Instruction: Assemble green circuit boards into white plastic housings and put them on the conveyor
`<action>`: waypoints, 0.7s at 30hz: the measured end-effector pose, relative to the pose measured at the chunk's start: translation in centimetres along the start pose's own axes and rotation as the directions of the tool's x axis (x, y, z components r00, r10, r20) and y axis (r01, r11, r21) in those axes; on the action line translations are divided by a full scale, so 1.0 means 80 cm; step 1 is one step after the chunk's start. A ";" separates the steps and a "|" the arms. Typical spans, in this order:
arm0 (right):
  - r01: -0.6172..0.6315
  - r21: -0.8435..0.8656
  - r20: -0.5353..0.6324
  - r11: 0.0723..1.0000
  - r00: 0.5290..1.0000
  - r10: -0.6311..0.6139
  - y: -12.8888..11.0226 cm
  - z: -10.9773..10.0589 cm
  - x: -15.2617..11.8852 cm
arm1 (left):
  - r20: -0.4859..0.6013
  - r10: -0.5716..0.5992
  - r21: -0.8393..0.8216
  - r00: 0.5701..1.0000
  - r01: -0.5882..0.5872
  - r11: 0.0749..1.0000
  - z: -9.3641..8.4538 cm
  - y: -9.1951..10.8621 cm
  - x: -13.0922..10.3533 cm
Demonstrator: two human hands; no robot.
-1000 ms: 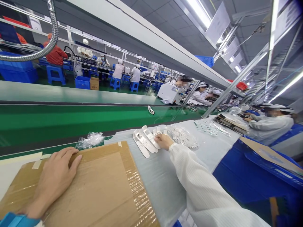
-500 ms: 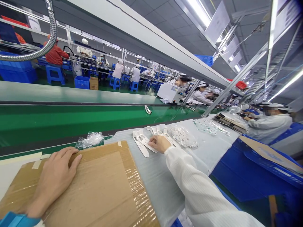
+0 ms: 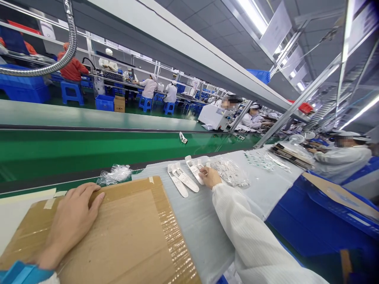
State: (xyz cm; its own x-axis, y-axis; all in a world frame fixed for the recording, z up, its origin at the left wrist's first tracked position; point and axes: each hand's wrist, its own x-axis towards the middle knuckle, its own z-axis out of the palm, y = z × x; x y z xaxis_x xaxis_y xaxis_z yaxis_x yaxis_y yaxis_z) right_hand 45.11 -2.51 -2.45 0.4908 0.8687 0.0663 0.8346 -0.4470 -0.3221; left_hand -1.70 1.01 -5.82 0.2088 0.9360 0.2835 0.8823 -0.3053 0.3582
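My left hand (image 3: 72,221) lies on a taped cardboard sheet (image 3: 118,236), fingers stretched out and nothing held. My right hand (image 3: 211,178), in a white sleeve, has its fingers closed at the edge of a white plastic part (image 3: 193,169), long and flat with a rectangular opening near its top. Part of the grip is hidden by the fingers. Left of that hand, two similar white parts (image 3: 186,179) lie partly overlapping on the pale foam-like sheet (image 3: 189,215). More white parts sit behind and beside the fingers.
A clear bag of small pieces (image 3: 230,172) lies right of my hand. Crumpled clear plastic (image 3: 115,174) is behind the cardboard. One white part (image 3: 182,137) rests on the green conveyor belt (image 3: 89,148). At right are a blue bin (image 3: 319,213) and a co-worker (image 3: 346,156).
My right hand has moved slightly right, from the leftmost pair of white parts to the part beside them. The pair is now uncovered. My left hand stays on the cardboard.
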 end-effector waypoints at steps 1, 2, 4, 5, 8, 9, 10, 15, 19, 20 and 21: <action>0.019 0.013 0.012 1.000 1.000 -0.020 0.000 0.001 -0.001 | 0.002 -0.001 0.001 1.000 0.001 1.000 0.000 -0.001 0.000; 0.040 0.024 0.026 0.999 0.999 -0.040 0.000 0.002 -0.003 | 0.005 -0.001 0.003 1.000 0.001 1.000 0.000 -0.001 0.000; 0.065 0.033 0.035 0.997 0.997 -0.066 -0.002 0.002 -0.008 | 0.004 0.001 0.004 1.000 -0.001 1.000 0.001 -0.002 0.000; 0.069 0.033 0.026 0.997 0.997 -0.070 -0.004 0.002 -0.012 | 0.001 0.001 0.004 1.000 -0.001 1.000 0.002 -0.002 0.000; 0.103 0.053 0.018 0.993 0.994 -0.104 -0.016 0.002 -0.025 | 0.001 0.003 0.004 1.000 -0.003 1.000 0.002 -0.002 0.001; 0.127 0.071 0.041 0.989 0.991 -0.130 -0.021 0.003 -0.030 | 0.004 0.004 0.005 1.000 -0.004 1.000 0.002 -0.002 0.001; 0.150 0.092 0.070 0.984 0.985 -0.157 -0.025 0.005 -0.035 | 0.005 0.003 0.007 1.000 -0.003 1.000 0.001 -0.001 0.001; 0.155 0.189 0.140 0.970 0.973 -0.183 -0.042 0.008 -0.049 | 0.006 -0.006 0.017 1.000 0.005 1.000 -0.002 0.002 0.001; 0.144 0.310 0.169 0.940 0.964 -0.204 -0.058 0.016 -0.052 | -0.005 0.004 0.021 1.000 -0.004 1.000 -0.001 0.002 0.000; 0.140 0.329 0.161 0.934 0.966 -0.202 -0.063 0.020 -0.053 | -0.011 0.009 0.025 1.000 -0.009 1.000 0.000 0.001 0.000; 0.135 0.342 0.140 0.930 0.971 -0.193 -0.068 0.025 -0.054 | -0.016 0.013 0.031 1.000 -0.012 0.999 0.000 0.001 0.000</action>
State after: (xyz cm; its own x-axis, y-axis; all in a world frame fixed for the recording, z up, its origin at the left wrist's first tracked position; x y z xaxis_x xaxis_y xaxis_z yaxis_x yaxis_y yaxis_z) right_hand 37.93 -3.42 -2.87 0.2805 0.9598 -0.0060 0.7568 -0.2250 -0.6137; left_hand -1.63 1.01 -5.75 0.2132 0.9290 0.3025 0.8924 -0.3112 0.3267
